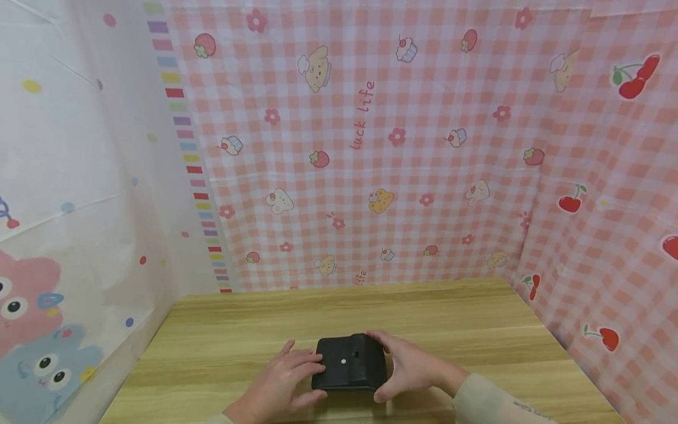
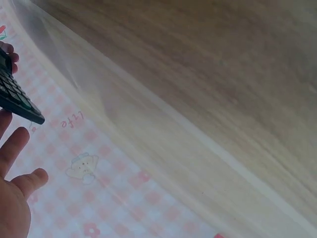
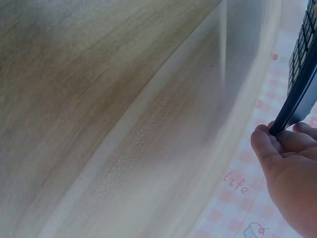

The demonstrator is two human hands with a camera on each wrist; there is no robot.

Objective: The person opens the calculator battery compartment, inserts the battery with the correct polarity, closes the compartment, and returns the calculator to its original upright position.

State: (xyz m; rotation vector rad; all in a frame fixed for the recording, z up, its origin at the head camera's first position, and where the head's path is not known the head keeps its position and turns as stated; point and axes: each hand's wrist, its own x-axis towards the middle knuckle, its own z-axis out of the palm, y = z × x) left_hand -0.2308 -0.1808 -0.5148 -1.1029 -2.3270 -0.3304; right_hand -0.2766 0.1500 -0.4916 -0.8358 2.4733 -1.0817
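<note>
A black calculator (image 1: 349,362) is near the front middle of the table, its back up in the head view. In the left wrist view the keys of the calculator (image 2: 17,94) show on its underside, facing the tabletop. My right hand (image 1: 415,368) grips its right side, and in the right wrist view the right hand (image 3: 294,168) pinches an edge between thumb and fingers. My left hand (image 1: 283,380) rests its fingertips at the left edge, thumb by the lower left corner. The left hand (image 2: 15,198) has loosely spread fingers in its wrist view.
The wood-grain table (image 1: 238,321) spreads around the hands. A pink checked cloth (image 1: 344,176) hangs behind it, a cherry-print cloth (image 1: 609,247) on the right and a white cartoon-print cloth (image 1: 95,235) on the left.
</note>
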